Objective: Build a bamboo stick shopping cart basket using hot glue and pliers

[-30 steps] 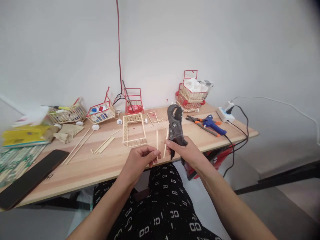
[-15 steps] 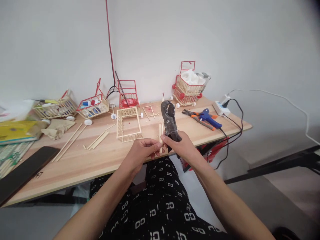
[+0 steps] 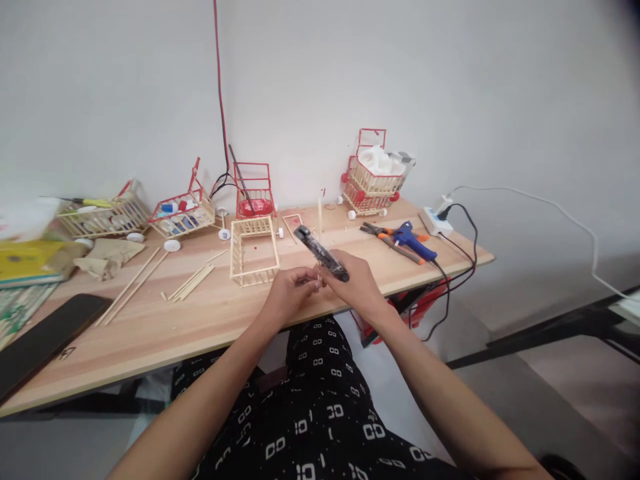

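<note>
My right hand (image 3: 356, 285) grips a dark metal cutter (image 3: 320, 252), tilted so its head points up and to the left. My left hand (image 3: 289, 293) pinches thin wooden sticks (image 3: 320, 217) that stand upright between the two hands, just above the wooden table's (image 3: 150, 327) front edge. The fingertips of both hands meet beside the cutter. An open wooden stick frame (image 3: 253, 249) lies on the table just behind my left hand.
Several small red and wood carts (image 3: 373, 177) stand along the wall. Loose sticks (image 3: 193, 282) lie left of the frame. A blue glue gun (image 3: 413, 241), pliers (image 3: 383, 235) and a power strip (image 3: 434, 223) sit at the right; a black phone (image 3: 40, 338) at the left edge.
The two hands have come together. The cutter has tipped from upright to pointing left, and the short sticks now stand between the fingertips.
</note>
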The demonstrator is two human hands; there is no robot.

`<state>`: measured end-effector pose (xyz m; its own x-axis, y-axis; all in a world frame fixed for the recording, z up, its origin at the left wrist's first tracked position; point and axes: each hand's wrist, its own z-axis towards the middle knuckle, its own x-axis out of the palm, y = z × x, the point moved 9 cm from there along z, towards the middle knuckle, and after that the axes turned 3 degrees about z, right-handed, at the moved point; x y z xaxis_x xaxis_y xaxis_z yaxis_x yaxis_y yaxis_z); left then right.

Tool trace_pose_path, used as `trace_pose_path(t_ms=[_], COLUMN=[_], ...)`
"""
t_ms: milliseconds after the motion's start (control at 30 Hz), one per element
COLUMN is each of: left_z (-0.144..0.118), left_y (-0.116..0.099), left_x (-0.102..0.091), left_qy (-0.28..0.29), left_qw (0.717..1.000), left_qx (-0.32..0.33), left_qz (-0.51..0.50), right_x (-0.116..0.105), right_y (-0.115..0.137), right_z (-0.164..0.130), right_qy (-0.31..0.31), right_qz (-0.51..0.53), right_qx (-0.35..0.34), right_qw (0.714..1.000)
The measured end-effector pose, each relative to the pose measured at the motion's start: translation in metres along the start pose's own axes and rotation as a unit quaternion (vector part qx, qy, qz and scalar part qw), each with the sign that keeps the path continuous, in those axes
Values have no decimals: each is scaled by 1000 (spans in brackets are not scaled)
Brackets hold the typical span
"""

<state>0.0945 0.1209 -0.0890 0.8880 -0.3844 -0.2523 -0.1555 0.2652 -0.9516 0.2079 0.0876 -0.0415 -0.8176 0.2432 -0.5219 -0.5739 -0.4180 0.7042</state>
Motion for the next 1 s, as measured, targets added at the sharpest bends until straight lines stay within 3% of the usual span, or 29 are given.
trace_pose_path(t_ms=[133,467,700,900,1000], left_z=[4,-1,1,-9,-17], left_y=[4,1,0,-8,-10], left_x=[-1,-1,1,8,12], left_qy=[-21,-41,-7,89,103], left_qw=[1000,997,998,995,994], left_qx=[-8,-3,-11,-37,-43], left_qz=[19,60,58,23,-4], right_x=[7,5,4,5,10], right_y=[-1,-2,-20,-32,-30], right_z=[-3,-11,-10,-14,-17], right_qy=[24,13,3,6,28], right_qz=[-12,-4,26,80,94], right_qx=[-40,-54,53,150,170], right_qw=[999,998,998,985,980])
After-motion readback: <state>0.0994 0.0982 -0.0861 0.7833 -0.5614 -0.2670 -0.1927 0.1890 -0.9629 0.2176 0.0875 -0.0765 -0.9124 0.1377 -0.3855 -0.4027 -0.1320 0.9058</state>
